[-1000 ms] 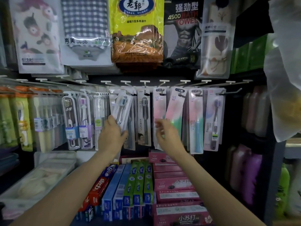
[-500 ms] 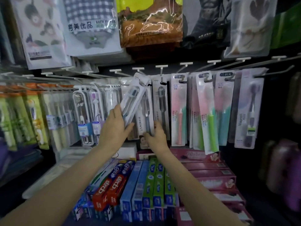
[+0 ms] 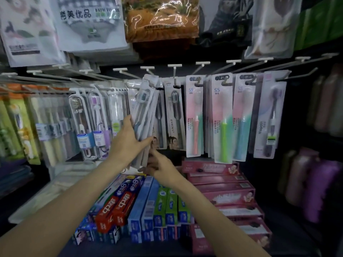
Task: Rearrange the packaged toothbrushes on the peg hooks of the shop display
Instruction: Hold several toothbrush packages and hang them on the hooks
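left hand grips tilted toothbrush packs by peg hook | right hand steadies their bottom edge, grasp unclear | advice: align hang holes squarely, then slide on

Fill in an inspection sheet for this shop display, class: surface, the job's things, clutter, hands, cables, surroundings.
Surface: shelf below the pegs, dark.
Job's things: tilted toothbrush packs gripped at the top row; more hang on peg hooks, among them a green toothbrush pack.
Clutter: toothpaste boxes lying in rows on the shelf.
Hands: left hand grips the tilted packs; right hand reaches under them, grip unclear.
Cables: nothing seen.
Surroundings: bagged towels hang above; bottles stand at right.
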A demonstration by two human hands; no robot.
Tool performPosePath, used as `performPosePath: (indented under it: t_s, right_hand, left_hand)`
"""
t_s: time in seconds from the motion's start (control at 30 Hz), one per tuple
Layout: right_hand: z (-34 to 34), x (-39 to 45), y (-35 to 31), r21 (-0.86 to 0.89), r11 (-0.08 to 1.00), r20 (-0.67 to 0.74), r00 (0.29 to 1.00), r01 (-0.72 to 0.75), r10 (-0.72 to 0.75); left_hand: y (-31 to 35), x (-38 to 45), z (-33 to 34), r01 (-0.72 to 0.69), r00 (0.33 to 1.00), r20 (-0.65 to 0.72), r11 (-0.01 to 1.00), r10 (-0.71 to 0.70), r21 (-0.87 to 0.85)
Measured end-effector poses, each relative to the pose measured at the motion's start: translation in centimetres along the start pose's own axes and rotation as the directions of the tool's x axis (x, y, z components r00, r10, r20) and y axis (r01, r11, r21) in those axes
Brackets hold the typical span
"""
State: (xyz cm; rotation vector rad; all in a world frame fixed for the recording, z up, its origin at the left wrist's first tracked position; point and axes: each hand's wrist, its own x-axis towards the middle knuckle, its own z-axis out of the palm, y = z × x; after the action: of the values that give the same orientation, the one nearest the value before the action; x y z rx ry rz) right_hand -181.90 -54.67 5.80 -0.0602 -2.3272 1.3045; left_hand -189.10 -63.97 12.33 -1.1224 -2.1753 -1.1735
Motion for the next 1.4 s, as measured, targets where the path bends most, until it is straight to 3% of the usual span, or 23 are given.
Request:
performPosePath:
  t_s: [0.07, 0.13, 0.27, 0.43, 0.7, 0.83, 0.93, 1.1, 1.27, 1.4]
  right_hand:
    - [0.3, -0.1, -0.1, -0.005, 1.0, -0.027, 1.0, 0.006, -0.007]
    - [0.0, -0.1, -0.4, -0.084, 0.996, -0.15, 0.989, 0.002, -0.014]
    - [-1.6, 0.1, -0.6, -0.262, 0.963, -0.495, 0.865, -0.055, -0.085]
    - [-3.1, 0.4, 0.0, -0.228, 0.963, -0.647, 0.762, -0.147, -0.037]
    - [-4.5, 2.6, -0.8, -0.014, 0.957, -0.654, 0.727, -0.288, 0.209]
    - [-1.2, 2.8, -1.8, -0.202, 0.948, -0.658, 0.751, -0.246, 0.055]
    - [0.9, 2.6, -2.7, -0.204, 0.966, -0.668, 0.744, -0.158, -0.019]
    - [1.2, 2.1, -3.1, -0.177, 0.976, -0.667, 0.745, -0.127, -0.024]
    - [-0.9, 0.7, -2.1, -0.106, 0.986, -0.607, 0.793, -0.131, 0.04]
    - [-3.5, -0.9, -1.5, -0.297, 0.928, -0.602, 0.799, -0.224, 0.0]
  left_hand:
    - [-0.4, 0.3, -0.7, -0.017, 1.0, -0.016, 0.996, 0.018, 0.082]
    - [-0.9, 0.7, -1.5, -0.034, 0.999, -0.028, 0.983, 0.04, 0.183]
    - [-1.2, 1.0, -2.8, -0.046, 0.998, -0.037, 0.95, 0.06, 0.309]
    - [-1.2, 0.8, -2.6, -0.078, 0.996, -0.015, 0.95, 0.087, 0.304]
    - [-1.4, 0.8, -1.9, -0.071, 0.997, -0.002, 0.961, 0.074, 0.266]
    - [-1.6, 0.9, -1.9, -0.079, 0.996, -0.008, 0.963, 0.084, 0.257]
    - [-1.7, 1.0, -2.1, -0.088, 0.995, -0.021, 0.958, 0.097, 0.272]
    - [-1.5, 0.9, -2.3, -0.094, 0.994, -0.029, 0.951, 0.107, 0.294]
    - [-1.0, 0.5, -1.6, -0.079, 0.995, -0.045, 0.965, 0.093, 0.248]
    - [-0.5, -0.1, 0.1, -0.049, 0.997, -0.06, 0.994, 0.055, 0.098]
